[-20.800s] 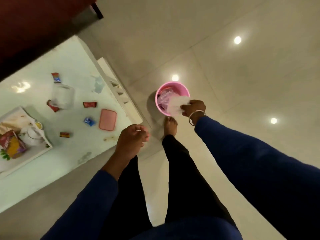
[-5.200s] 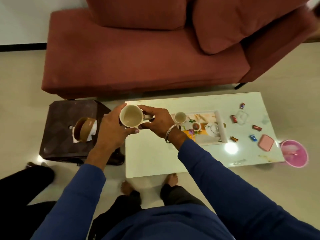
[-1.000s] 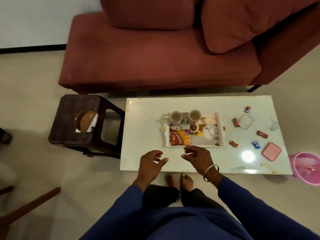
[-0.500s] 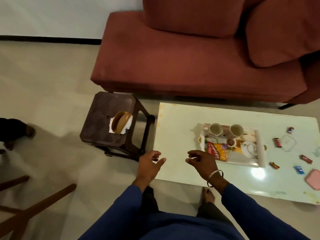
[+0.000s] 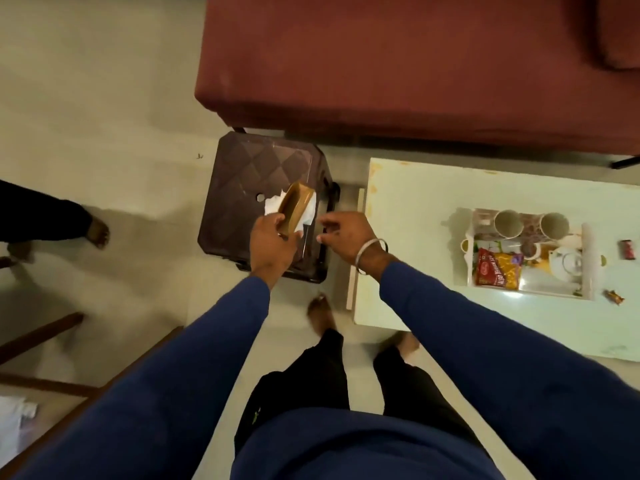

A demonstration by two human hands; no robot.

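I see the stool (image 5: 242,174) carrying the holder (image 5: 297,209), white tissues (image 5: 273,203) in it. Holder is brown, glossy, tilted, long axis near-left to far-right. Left hand (image 5: 273,242) grips its near end. Right hand (image 5: 349,233) just beside, loose, holding nothing. Tray (image 5: 588,258): two cups (image 5: 508,224), packet (image 5: 497,273), teapot (image 5: 568,263).

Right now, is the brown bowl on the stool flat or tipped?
Tipped: the brown bowl tilts steeply over the stool, left hand gripping its lower rim.

A home living room: a red sofa (image 5: 398,64) stands behind a low white tabletop (image 5: 415,209) carrying a tea tray (image 5: 587,258) with cups (image 5: 508,224), on a tiled floor (image 5: 86,98).
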